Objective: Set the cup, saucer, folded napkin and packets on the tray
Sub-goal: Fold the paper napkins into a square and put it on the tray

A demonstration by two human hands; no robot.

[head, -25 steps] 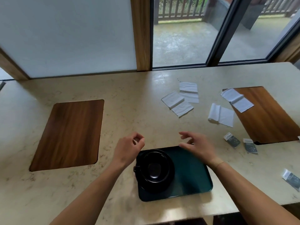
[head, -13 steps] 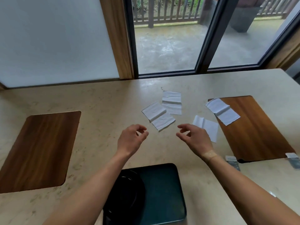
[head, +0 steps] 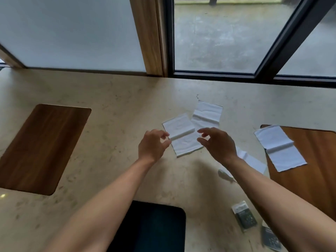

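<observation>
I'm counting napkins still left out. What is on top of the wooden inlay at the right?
One half-folded white napkin lies across the right wooden inlay's near-left corner, partly overhanging the counter. The right forearm covers the inlay's near edge, hiding anything there.

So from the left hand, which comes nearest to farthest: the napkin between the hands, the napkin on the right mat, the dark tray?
1. Napkin between the hands: at the left hand's fingertips.
2. Dark tray: below, near the person.
3. Napkin on the right mat: far right.
</observation>
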